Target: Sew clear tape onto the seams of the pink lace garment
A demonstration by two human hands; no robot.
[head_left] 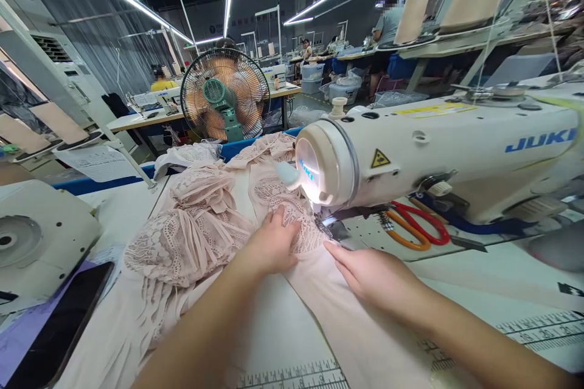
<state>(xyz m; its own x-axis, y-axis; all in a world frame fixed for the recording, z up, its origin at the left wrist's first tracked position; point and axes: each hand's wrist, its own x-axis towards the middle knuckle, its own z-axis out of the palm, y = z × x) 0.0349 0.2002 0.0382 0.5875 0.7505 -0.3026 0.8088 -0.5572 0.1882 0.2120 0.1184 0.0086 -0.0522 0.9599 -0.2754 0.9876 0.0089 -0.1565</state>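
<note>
Under the lit head of a white sewing machine [328, 161] lies a beige garment piece with a lace cup [308, 237] and a smooth fabric part [337, 310]. My left hand [276, 242] rests on the lace left of the presser foot [323, 226], its fingers spread. My right hand [369, 276] is laid on the fabric just to the right, with outstretched fingers whose tips touch it close to the foot. The undersides of both hands are hidden. Left of my left hand is a heap of similar beige lace pieces [187, 243] with narrow straps.
Scissors with red and orange handles [413, 228] lie beneath the machine arm. A black phone [59, 328] is at the left, beside another machine [43, 243]. Printed rulers [296, 377] mark the table's front. Beyond stands a large fan [224, 96]; people work farther back.
</note>
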